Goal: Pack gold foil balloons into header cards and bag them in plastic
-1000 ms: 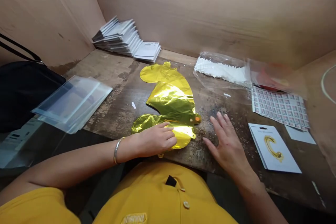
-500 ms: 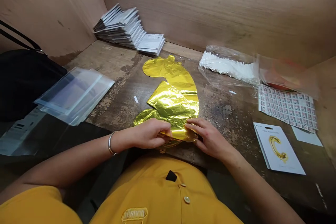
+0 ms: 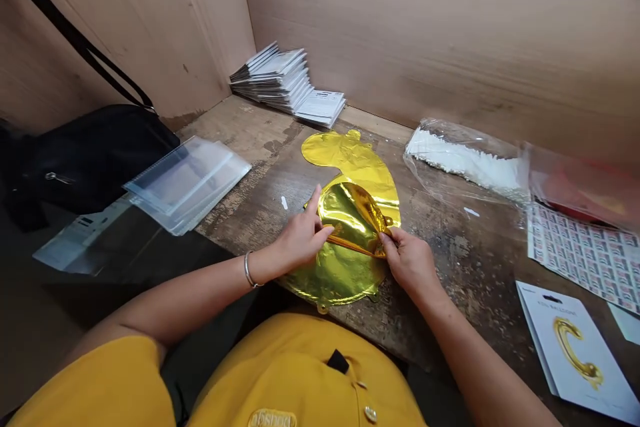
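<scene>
1. Shiny gold curved foil balloon (image 3: 345, 213) lies partly folded at the near edge of the worn brown wooden tabletop (image 3: 460, 293).
2. Right hand (image 3: 413, 263) pinches a foil fold; left hand (image 3: 300, 237) against it, thumb and forefinger spread apart.
3. Risk, I'd judge: hard pulling creases the thin film; slack pressure lets the fold spring open.
4. Bottom tab (image 3: 323, 309) meets tabletop's near edge; could snag.
5. Most room: tabletop's right half, before the white folded card (image 3: 560, 333).

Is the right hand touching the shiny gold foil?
Touching. The head view plainly shows the right hand pinching the gold foil near its folded edge.
</scene>
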`<state>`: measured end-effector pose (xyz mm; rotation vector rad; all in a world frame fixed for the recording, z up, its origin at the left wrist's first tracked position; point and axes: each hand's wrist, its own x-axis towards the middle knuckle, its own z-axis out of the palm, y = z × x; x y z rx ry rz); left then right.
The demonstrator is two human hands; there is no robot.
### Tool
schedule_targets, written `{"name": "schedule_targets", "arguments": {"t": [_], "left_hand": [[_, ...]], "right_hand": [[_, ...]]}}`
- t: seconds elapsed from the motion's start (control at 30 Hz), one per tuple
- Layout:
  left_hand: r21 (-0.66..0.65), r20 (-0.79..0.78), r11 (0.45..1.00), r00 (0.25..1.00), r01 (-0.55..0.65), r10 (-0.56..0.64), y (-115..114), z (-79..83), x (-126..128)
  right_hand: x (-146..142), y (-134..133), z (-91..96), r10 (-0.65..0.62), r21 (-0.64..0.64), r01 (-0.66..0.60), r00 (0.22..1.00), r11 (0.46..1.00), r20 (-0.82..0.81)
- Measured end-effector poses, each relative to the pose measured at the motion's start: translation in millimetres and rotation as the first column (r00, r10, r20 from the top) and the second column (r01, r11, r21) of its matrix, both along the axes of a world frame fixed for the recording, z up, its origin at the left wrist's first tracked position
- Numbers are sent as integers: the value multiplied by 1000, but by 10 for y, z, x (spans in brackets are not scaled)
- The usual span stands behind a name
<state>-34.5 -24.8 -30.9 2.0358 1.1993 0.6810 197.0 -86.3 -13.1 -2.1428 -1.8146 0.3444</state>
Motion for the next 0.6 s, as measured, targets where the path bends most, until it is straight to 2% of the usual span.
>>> {"name": "schedule_targets", "arguments": {"t": [0.1, 0.27, 0.37, 0.47, 0.53, 0.6], "left_hand": [[76, -78, 997, 997, 4, 2, 24, 40, 32], [150, -200, 980, 975, 130, -98, 53, 76, -9], [225, -383, 958, 920, 177, -80, 43, 133, -2], [370, -494, 906, 869, 207, 4, 15, 217, 85], [437, -495, 853, 868, 286, -37, 6, 229, 174], [406, -518, 831, 845, 380, -133, 17, 182, 253]], "right_hand": [[-45, 58, 21, 22, -68, -12, 989, 998, 145], [-66, 105, 45, 62, -135, -26, 959, 990, 275], [-77, 126, 64, 75, -168, -26, 952, 985, 297], [-99, 141, 80, 95, -193, -31, 939, 981, 330], [-113, 144, 83, 107, -189, -41, 930, 981, 352], [-120, 139, 76, 109, -175, -48, 929, 983, 353]]}}
